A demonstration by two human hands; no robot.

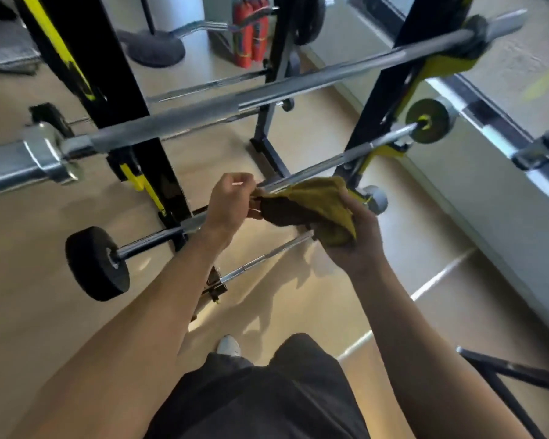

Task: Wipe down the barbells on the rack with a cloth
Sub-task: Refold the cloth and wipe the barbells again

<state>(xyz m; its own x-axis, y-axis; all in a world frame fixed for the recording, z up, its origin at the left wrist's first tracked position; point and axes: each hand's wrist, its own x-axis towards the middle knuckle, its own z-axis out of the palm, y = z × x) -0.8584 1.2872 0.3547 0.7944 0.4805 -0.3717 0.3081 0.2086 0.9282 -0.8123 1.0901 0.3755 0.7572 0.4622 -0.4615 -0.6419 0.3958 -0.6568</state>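
Note:
A yellow-and-brown cloth (314, 204) is stretched between both hands in front of the rack. My left hand (230, 202) pinches its left corner, and my right hand (351, 242) grips its bunched right end from below. Right behind the cloth runs a middle barbell (339, 160) with a black plate (97, 263) on its left end and a yellow plate (428, 120) on its right. Whether the cloth touches this bar I cannot tell. A thin lower bar (267, 256) passes under my right hand. The long top barbell (203, 114) rests higher on the black-and-yellow rack (121, 90).
Red fire extinguishers (251, 36) stand at the back by a curl bar (200, 26) and a second black stand (271, 122). A window ledge (488, 144) runs along the right. A black frame (501, 375) sits low right. My foot (229, 345) is on the tan floor.

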